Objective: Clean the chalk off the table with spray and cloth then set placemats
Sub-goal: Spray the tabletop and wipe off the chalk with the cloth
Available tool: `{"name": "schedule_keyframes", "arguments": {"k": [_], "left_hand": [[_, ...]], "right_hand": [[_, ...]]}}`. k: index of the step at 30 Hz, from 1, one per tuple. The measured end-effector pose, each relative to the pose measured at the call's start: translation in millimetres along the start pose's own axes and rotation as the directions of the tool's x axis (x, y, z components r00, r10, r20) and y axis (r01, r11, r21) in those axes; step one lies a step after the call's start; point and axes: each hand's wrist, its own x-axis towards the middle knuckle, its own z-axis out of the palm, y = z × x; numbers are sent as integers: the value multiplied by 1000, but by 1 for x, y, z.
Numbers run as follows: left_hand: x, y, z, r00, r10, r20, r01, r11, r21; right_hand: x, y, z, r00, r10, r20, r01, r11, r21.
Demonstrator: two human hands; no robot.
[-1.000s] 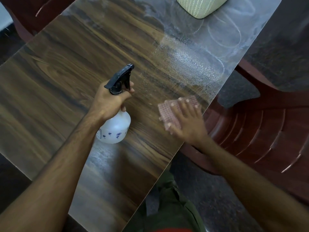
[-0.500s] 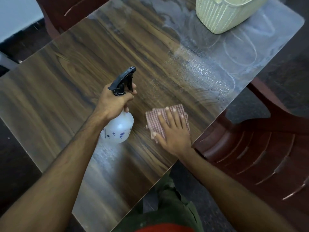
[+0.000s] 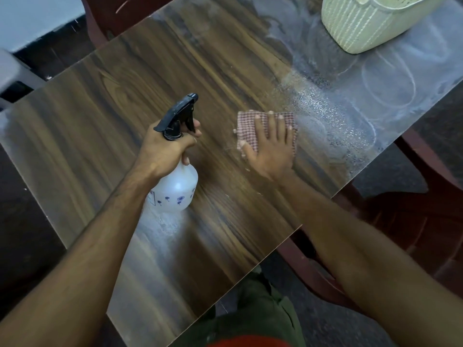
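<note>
Gripping one spray bottle (image 3: pixel 175 189), left hand (image 3: pixel 162 151); right hand (image 3: pixel 271 149) fingers flat on one cloth (image 3: pixel 250 126).

Two bare forearms seen from above, no sleeves, no watch or rings spotted, left hand (image 3: pixel 162 151) and right hand (image 3: pixel 271 149) both uncovered, short plain nails, olive green trousers (image 3: pixel 260 309) worn below, strip of red top (image 3: pixel 248 343) caught at bottom edge
</note>
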Motion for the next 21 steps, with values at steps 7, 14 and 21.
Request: {"name": "schedule_keyframes", "arguments": {"k": [7, 14, 21], "left_hand": [[5, 11, -4, 1000, 3, -4, -3, 1000, -21], [11, 10, -11, 1000, -2, -22, 1, 1000, -27], [19, 11, -1, 1000, 1, -13, -1, 1000, -3]], "right_hand": [[-94, -2, 23, 957, -290, 34, 290, 957, 7], [8, 48, -7, 997, 78, -27, -76, 994, 73], [9, -60, 6, 959, -282, 7, 282, 958, 56]]}}
